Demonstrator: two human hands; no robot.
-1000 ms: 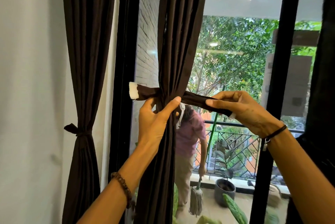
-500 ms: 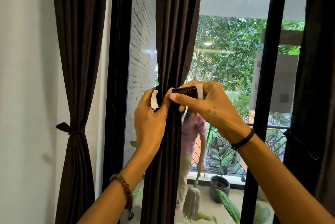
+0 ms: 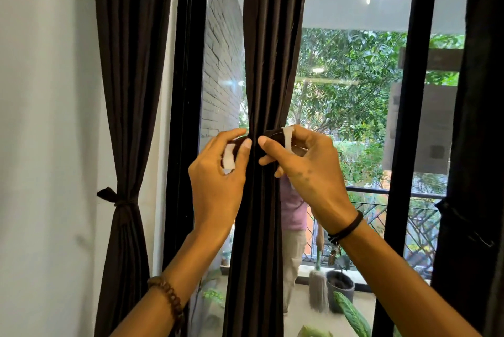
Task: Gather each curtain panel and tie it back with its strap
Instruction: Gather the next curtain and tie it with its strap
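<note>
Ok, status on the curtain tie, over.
Left hand and right hand each pinch a white-tipped end of the dark fabric strap. Middle dark brown curtain panel gathered, strap unfastened. Nothing obstructing.

Both hands, left hand (image 3: 218, 181) and right hand (image 3: 308, 173), pinch the strap (image 3: 272, 137) ends around the gathered middle curtain panel (image 3: 261, 64).

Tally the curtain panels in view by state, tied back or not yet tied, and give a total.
Tied back: 1, the left curtain panel, cinched by its knotted strap.
Not yet tied: 1, the middle curtain panel, gathered while the left hand and right hand hold the ends of its strap.
Cannot tell: 1, the dark panel at the right edge, mostly out of view.
Total: 3
</note>
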